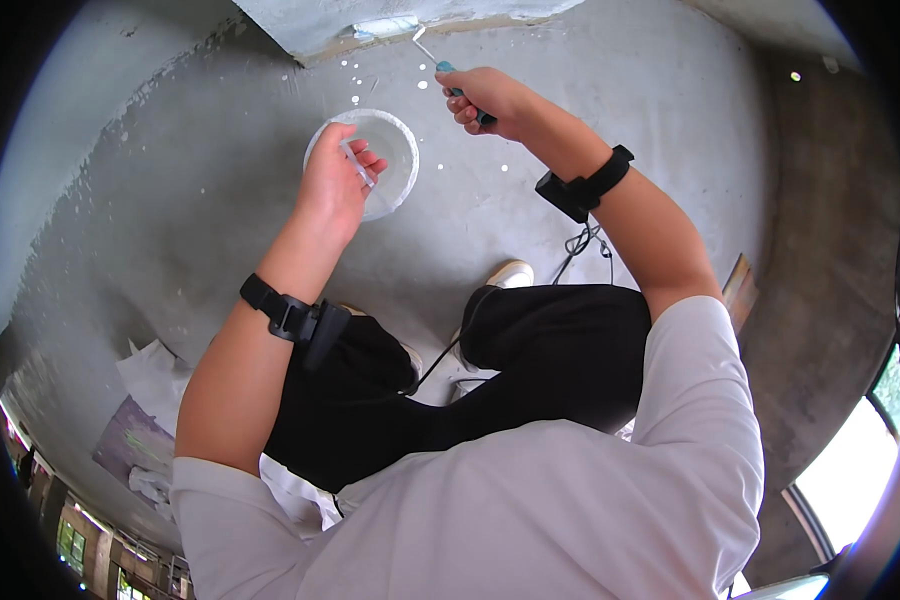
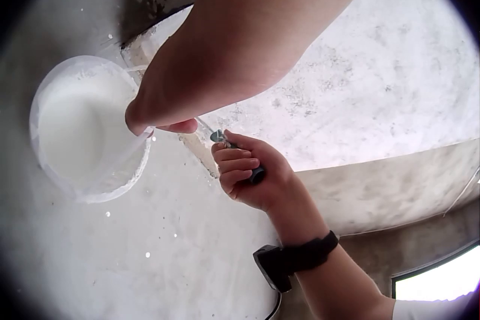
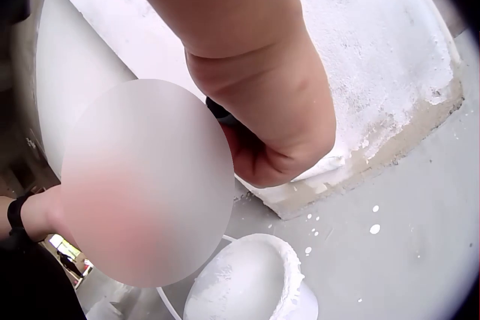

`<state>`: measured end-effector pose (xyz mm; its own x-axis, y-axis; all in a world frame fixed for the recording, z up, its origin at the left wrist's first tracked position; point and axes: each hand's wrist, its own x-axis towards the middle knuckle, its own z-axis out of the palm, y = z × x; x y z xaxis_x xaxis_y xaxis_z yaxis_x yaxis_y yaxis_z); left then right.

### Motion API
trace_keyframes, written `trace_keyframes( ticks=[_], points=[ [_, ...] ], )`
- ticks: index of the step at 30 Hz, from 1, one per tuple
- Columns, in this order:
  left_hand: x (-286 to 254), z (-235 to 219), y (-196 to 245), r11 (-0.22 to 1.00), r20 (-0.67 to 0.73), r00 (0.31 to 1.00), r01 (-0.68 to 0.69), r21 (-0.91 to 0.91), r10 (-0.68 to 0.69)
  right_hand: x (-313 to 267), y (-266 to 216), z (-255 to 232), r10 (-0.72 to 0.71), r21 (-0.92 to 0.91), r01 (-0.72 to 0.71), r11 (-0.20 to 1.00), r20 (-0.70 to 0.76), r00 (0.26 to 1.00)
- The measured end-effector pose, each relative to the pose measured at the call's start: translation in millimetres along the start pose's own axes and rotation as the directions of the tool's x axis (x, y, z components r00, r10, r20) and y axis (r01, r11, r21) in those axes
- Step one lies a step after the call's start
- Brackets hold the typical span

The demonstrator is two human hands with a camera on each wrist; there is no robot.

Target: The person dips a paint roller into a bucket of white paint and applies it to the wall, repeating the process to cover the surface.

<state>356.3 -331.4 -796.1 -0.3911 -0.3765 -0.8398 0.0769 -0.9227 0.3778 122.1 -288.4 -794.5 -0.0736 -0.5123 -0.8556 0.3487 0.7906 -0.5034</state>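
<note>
The right hand [image 1: 485, 100] is closed firmly round the roller handle [image 1: 444, 69]; the left hand [image 1: 335, 185] has its fingers loosely curled round the bucket handle [image 1: 351, 156]. The bucket [image 1: 413, 150] stands left of the right hand. On the far side, the white roller [image 1: 386, 27] lies along the bottom of the wall [image 1: 320, 18]. White spots [image 1: 423, 85] dot the floor [image 1: 570, 120] around the bucket.

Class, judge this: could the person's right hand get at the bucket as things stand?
Probably yes: the bucket is close and open-topped, though the right hand grips the roller and the left hand partly covers it.
</note>
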Motion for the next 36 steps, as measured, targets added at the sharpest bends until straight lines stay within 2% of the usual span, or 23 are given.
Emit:
trace_keyframes(
  ticks=[6,8,13,16,18,22,28,30,32,36],
  points=[
    [3,-2,-2,1.000,-0.006,1.000,-0.013,0.003,0.013,25,25,20,-0.007,0.021,0.008,1.000,-0.031,0.999],
    [3,-1,-3,1.000,-0.016,1.000,-0.015,-0.002,0.015,32,27,29,0.015,-0.057,-0.016,0.998,-0.025,1.000],
    [1,-3,-3,1.000,-0.027,1.000,-0.013,-0.010,0.013,63,24,42,0.035,-0.055,-0.036,0.998,-0.016,0.999],
    [1,-3,-2,1.000,-0.036,0.999,0.000,-0.013,-0.001,77,19,51,0.061,0.015,-0.060,0.998,-0.015,0.998],
    [2,-3,-3,1.000,-0.044,0.999,-0.010,-0.005,0.010,83,18,56,0.076,0.119,-0.080,0.990,0.039,0.996],
    [4,-5,-3,1.000,-0.031,0.999,-0.009,-0.008,0.009,79,1,58,0.080,0.164,-0.089,0.983,0.059,0.995],
    [1,-4,-3,1.000,-0.013,1.000,-0.023,-0.006,0.023,30,-23,43,0.062,0.256,-0.090,0.962,0.116,0.991],
    [1,-3,-2,1.000,-0.007,1.000,-0.021,0.000,0.021,9,-26,40,0.066,0.257,-0.094,0.962,0.118,0.991],
    [2,-3,-2,1.000,-0.020,1.000,-0.020,-0.004,0.020,-4,-23,39,0.013,0.196,-0.030,0.980,0.091,0.996],
    [2,-2,-3,1.000,-0.026,0.999,-0.022,0.004,0.022,15,-14,46,0.028,0.193,-0.045,0.980,0.091,0.995]
  ],
)
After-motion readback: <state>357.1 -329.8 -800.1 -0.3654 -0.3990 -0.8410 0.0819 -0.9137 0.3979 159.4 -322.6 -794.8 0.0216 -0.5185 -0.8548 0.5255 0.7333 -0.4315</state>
